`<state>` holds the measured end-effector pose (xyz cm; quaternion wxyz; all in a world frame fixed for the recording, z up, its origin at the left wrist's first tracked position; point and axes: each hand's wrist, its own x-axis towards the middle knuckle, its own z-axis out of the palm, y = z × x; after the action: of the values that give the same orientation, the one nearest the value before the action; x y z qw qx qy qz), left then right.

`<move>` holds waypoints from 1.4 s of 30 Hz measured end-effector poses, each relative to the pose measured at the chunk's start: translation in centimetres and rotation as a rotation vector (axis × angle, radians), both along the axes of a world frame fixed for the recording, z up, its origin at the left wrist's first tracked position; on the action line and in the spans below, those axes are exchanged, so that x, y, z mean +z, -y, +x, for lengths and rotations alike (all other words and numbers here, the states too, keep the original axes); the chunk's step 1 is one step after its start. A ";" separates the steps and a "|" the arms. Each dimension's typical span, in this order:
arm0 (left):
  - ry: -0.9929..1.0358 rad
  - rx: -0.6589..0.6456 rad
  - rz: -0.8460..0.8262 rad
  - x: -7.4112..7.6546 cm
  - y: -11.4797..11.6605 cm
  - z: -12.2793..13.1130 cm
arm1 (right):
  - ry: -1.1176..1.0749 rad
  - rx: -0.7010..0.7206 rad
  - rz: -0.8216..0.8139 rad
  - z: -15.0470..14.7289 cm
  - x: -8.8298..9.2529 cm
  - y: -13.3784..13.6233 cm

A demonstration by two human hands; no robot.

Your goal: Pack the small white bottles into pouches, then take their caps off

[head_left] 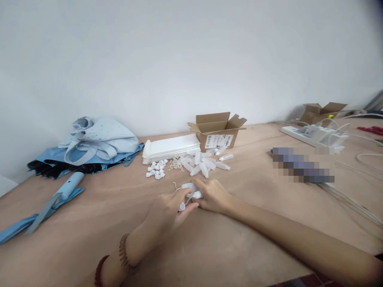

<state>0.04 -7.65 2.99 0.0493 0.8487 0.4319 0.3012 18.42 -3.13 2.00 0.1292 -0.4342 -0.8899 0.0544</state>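
Observation:
Over the middle of the table my hands meet around small translucent plastic bottles. My right hand point(214, 195) has its fingers closed on a small squeeze bottle point(196, 195) with a white tip. Another bottle point(188, 186) lies just beyond, touching or close to the fingers. My left hand point(167, 209) holds a white cap point(181, 206) between thumb and fingers, with a thin cord running beside it. A loose cord end point(176, 186) sticks out past the left fingers. Farther back are a pile of bottles point(205, 164), several white caps point(156, 169) and cord loops point(176, 163).
Behind the pile stand an open cardboard box point(220, 137) and a stack of white packets point(170, 146). A folded blue umbrella point(70, 185) and pale bag point(101, 137) lie left. On the right are a power strip point(314, 135), cables and a blurred-out object point(302, 165).

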 end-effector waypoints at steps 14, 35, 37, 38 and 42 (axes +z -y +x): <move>-0.091 0.054 -0.020 -0.8 0.1 0.8 | 0.072 -0.040 -0.016 -0.4 0.2 0.5; -0.013 0.086 0.049 -0.4 0.3 0.9 | 0.118 0.060 0.013 0.0 0.3 -0.5; 0.018 0.118 -0.041 -0.3 0.5 1.0 | 0.132 0.053 0.018 0.0 0.4 -0.5; 0.024 0.133 -0.084 -0.1 0.6 1.1 | 0.137 0.049 0.019 -0.1 0.4 -0.5; 0.022 0.179 -0.195 0.4 1.0 1.3 | 0.152 0.019 0.016 -0.2 0.6 -0.3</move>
<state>1.30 -8.60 3.36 0.1091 0.7945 0.5327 0.2705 18.24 -2.82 2.59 0.0641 -0.4275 -0.9016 0.0153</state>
